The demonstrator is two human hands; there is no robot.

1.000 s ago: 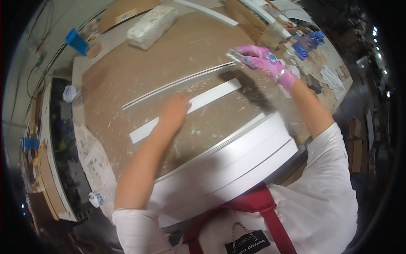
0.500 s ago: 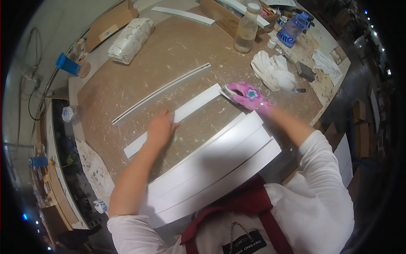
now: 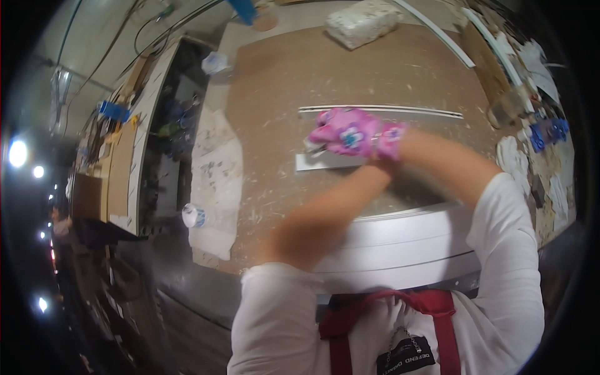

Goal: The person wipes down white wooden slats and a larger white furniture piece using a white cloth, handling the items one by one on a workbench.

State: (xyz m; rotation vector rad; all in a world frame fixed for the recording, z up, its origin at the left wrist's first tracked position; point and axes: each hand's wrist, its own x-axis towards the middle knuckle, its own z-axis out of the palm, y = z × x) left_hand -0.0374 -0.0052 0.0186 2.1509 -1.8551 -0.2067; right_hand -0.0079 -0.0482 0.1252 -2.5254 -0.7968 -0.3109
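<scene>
1. on the brown worktop (image 3: 281,81), between the person and a slotted strip, lies a flat white strip (image 3: 331,162); its left end shows, while its right part is covered by the arms.

2. at that left end is the right hand (image 3: 350,132), in a pink flowered glove. half a second ago it was at the strip's right end; now it has crossed to the opposite end, so the handling has moved there.

3. the gloved fingers are bent and closed around a small pale piece (image 3: 316,150), its kind too blurred to name. it sits at the strip's upper edge; whether it touches the strip, i cannot tell.

4. the left forearm (image 3: 315,215) now passes under the right wrist, so the arms cross. earlier the bare left hand lay in plain sight on the strip; now it is hidden, and i cannot tell how far open it is or whether it holds anything.

5. just beyond the glove, the slotted strip (image 3: 425,113) lies apart from the flat one, its left part partly masked by the glove.

6. nearer the body rests a stack of white boards (image 3: 400,244).

7. farther out are a wrapped block (image 3: 362,24) at the back, and a white cloth (image 3: 514,159) and a blue-purple bottle (image 3: 549,134) at the right.
</scene>
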